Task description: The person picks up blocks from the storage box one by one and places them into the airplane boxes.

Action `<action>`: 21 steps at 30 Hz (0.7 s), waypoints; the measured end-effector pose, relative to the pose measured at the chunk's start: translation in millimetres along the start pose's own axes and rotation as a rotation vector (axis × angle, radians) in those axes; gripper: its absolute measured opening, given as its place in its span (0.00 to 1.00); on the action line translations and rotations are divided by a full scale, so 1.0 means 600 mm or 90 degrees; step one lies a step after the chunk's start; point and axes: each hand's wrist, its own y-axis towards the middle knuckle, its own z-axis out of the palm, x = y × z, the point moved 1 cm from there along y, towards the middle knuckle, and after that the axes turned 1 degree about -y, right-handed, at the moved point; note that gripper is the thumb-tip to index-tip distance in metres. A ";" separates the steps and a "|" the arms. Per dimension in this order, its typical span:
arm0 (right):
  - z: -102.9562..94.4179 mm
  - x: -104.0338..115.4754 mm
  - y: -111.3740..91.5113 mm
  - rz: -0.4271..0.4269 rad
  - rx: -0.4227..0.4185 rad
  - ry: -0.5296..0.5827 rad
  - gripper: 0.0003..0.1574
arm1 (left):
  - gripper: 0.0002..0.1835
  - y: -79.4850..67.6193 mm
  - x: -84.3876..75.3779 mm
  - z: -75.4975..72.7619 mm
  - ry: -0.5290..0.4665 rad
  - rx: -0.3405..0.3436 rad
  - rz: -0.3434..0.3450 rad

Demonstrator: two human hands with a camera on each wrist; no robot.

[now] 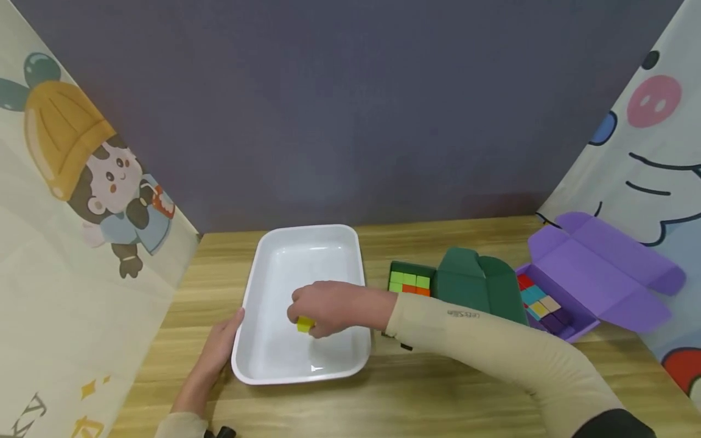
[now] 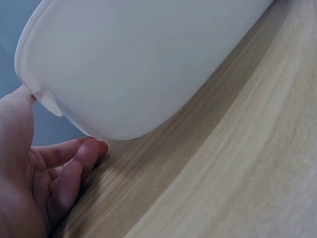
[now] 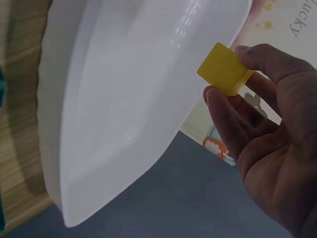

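Note:
My right hand (image 1: pixel 327 307) is over the white tray (image 1: pixel 298 234) and pinches a yellow block (image 3: pixel 220 69) between thumb and fingertips. One square face of the block shows fully in the right wrist view; in the head view part of it is hidden by the fingers. My left hand (image 1: pixel 221 340) holds the tray's left side. In the left wrist view its thumb goes over the rim, while the curled fingers (image 2: pixel 72 176) sit against the lower side near the table.
Right of the tray is an open green box (image 1: pixel 462 280) with green and orange blocks (image 1: pixel 409 283), partly behind my right forearm. Farther right, an open purple box (image 1: pixel 588 325) holds red, blue, cream and dark purple blocks (image 1: pixel 539 301). A dark wall (image 1: pixel 350 121) rises behind the wooden table (image 1: pixel 219 261).

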 end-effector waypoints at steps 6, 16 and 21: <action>-0.023 -0.026 -0.077 0.020 -0.052 0.031 0.14 | 0.42 -0.001 -0.001 0.003 0.012 0.010 0.000; -0.044 -0.073 -0.169 0.101 -0.109 0.109 0.15 | 0.42 -0.006 0.007 -0.008 0.015 0.011 -0.003; -0.033 -0.093 -0.211 0.136 -0.108 0.131 0.16 | 0.42 -0.003 0.004 -0.003 0.004 0.003 0.003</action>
